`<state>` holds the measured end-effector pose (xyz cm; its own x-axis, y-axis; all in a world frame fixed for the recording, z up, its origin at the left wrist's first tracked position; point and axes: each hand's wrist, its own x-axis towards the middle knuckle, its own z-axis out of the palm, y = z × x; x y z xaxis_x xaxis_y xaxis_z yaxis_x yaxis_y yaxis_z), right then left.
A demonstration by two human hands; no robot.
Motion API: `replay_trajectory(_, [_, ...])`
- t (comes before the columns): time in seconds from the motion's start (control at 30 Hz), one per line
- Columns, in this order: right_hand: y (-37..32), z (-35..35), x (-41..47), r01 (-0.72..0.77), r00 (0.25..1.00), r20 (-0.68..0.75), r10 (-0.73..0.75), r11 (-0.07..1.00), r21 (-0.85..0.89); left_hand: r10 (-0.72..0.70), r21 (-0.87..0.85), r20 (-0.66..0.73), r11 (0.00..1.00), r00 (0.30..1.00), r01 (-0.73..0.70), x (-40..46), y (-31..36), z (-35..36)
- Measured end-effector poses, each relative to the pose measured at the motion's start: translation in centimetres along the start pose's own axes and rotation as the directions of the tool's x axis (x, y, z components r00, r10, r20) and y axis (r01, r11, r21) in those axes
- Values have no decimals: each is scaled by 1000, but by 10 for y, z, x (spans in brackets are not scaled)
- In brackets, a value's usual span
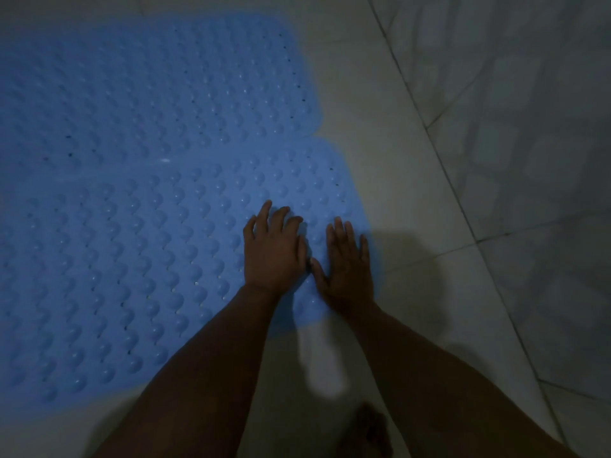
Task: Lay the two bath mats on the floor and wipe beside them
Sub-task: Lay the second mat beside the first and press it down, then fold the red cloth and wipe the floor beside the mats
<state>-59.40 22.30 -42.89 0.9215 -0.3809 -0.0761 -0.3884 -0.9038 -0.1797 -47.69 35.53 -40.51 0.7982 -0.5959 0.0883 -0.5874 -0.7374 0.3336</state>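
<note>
Two blue bath mats covered in round bumps lie flat on the tiled floor, edge to edge. The far mat (148, 87) fills the upper left. The near mat (115, 259) lies below it and reaches a little further right. My left hand (272, 249) presses flat on the near mat close to its right edge, fingers spread. Beside it, my right hand (347, 262) lies palm down with straight fingers on the mat's right edge. Neither hand holds anything.
Pale floor tiles (380, 110) run along the right of the mats up to a tiled wall (529, 127) at the right. A bare foot (370, 431) stands on the floor at the bottom, between my forearms. The light is dim.
</note>
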Motion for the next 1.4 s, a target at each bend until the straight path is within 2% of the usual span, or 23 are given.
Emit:
replay_trajectory(0.23, [8,13,4,5,998,-60,-3,999,48,55,-86,-67,994,996,-61,-3,-12,3])
replay_trajectory(0.3, [10,13,5,-4,1000,-19,5,998,60,72,-96,-65,992,995,-78,-5,-19,3])
replay_trajectory(0.33, [9,12,5,-10,999,39,7,997,71,69,-93,-40,993,997,-72,-7,-25,-3])
replay_trajectory(0.4, [13,1,12,-46,970,243,24,995,86,23,-72,51,997,998,-19,-11,-35,-19])
replay_trajectory(0.47, [8,-38,36,-77,861,506,54,997,26,-85,-60,197,993,977,99,-14,-44,-60])
replay_trajectory(0.53, [-19,-105,62,-11,775,627,76,994,-108,-180,-36,390,977,903,211,-16,-51,-129])
replay_trajectory(0.6, [-52,-171,74,15,810,583,61,992,-125,-212,14,485,972,848,235,-14,-55,-199])
replay_trajectory(0.67, [-94,-236,77,-6,811,583,46,997,-70,-240,35,508,966,827,258,-11,-59,-276])
replay_trajectory(0.8, [-192,-353,73,-19,723,690,32,999,-26,-309,78,541,944,782,320,-7,-64,-425])
replay_trajectory(0.97, [-328,-539,52,-73,675,738,-1,995,69,-395,53,500,902,770,429,-21,-71,-648])
replay_trajectory(1.03, [-373,-601,40,-110,675,738,-9,988,112,-417,47,483,890,770,453,-32,-76,-722])
replay_trajectory(1.1, [-424,-667,30,-86,679,732,-45,986,140,-456,62,455,873,765,483,-47,-87,-803])
replay_trajectory(1.27, [-529,-768,16,110,643,745,-176,984,138,-569,70,352,808,744,585,-76,-120,-946])
replay_trajectory(1.4, [-609,-810,20,324,617,712,-336,932,160,-681,126,213,730,700,672,-100,-130,-1017])
